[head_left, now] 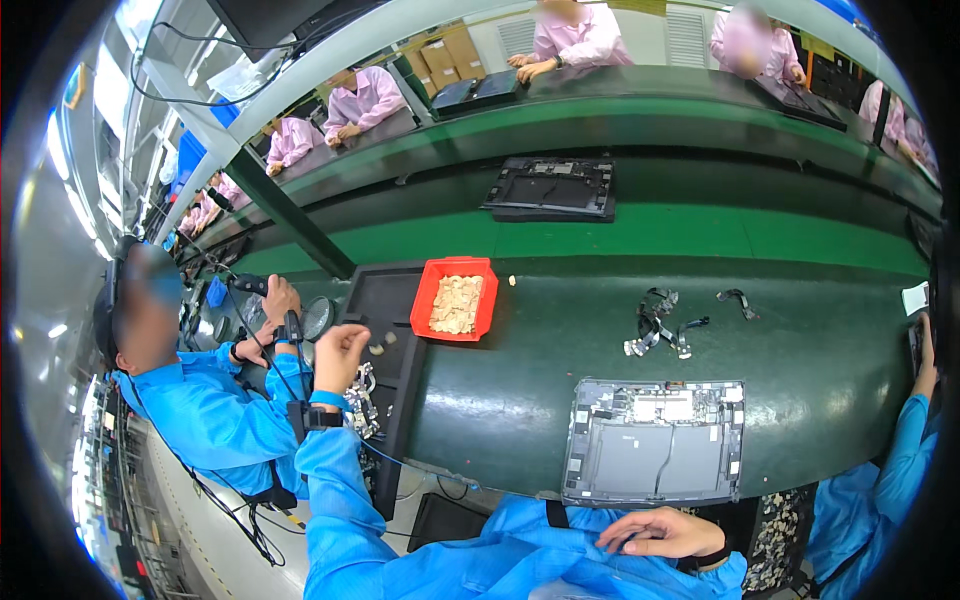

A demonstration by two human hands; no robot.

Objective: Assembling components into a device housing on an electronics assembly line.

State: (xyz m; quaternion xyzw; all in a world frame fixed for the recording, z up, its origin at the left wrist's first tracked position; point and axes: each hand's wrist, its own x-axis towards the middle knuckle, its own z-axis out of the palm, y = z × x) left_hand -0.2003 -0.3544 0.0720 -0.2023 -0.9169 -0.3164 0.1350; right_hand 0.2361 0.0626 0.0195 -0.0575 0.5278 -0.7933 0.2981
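Left hand [341,352] raised at the black tray [385,290], left of the red bin [487,300] — fingers pinched narrow, contents, if any, indistinct. Right hand [672,532] low before the body, fingers loosely bent. Opened computer [640,462] at the worktop's [500,420] near edge — pale labels too small to read.

Workers in pink [582,38] line a far bench [640,95], one bent over a dark panel [798,102], with cardboard boxes [460,45] stacked in the background. Nearer, an opened device [550,184] lies on a dark slab [552,215] at a bright green strip [680,236]. At left, a co-worker in blue [205,410] holds what looks like a black tool [250,285], too small to make out fully; a round dish [318,318] sits close by. A slanting post [300,222] rises beyond. At right, another blue sleeve [903,450] shows near the rim.
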